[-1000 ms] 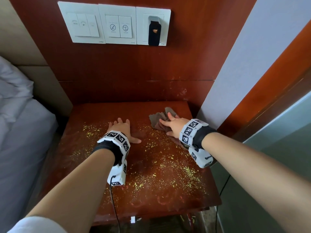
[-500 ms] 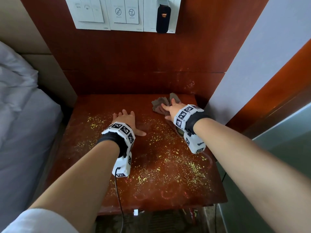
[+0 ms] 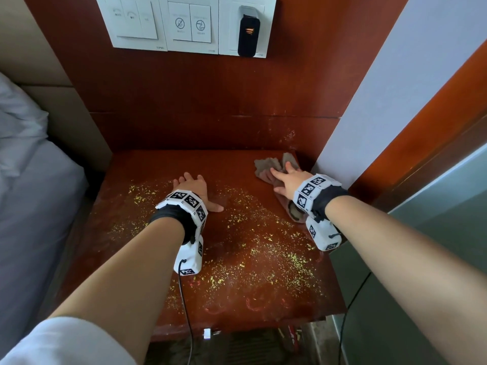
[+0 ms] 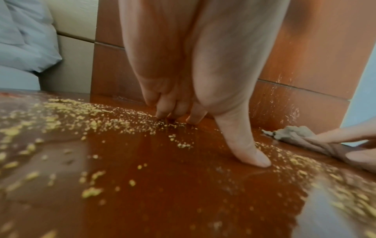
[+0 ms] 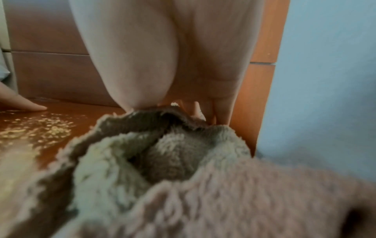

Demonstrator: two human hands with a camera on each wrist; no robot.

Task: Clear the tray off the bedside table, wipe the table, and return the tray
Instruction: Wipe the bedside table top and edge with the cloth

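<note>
Crumbs [image 3: 263, 248] — yellow, scattered — covered our bedside table [image 3: 237, 306]. We pressed our right hand [image 3: 288, 179], fingers straight, flat on the brown cloth [image 3: 266, 167] at the table's far right corner, beside the wall. Our left hand [image 3: 192, 187] lay flat on the wood, fingers spread, holding nothing — the tray was nowhere in our views.

table [image 3: 263, 299]: reddish wood, glossy, smooth under the left hand [image 3: 193, 187]; strewn with dry yellow crumbs [image 3: 287, 262]
cloth [image 5: 183, 169]: grey-brown, fluffy, matt pile; bunched under the right hand [image 3: 288, 179]
wall panel [image 3: 210, 101]: polished wood beyond both hands
</note>
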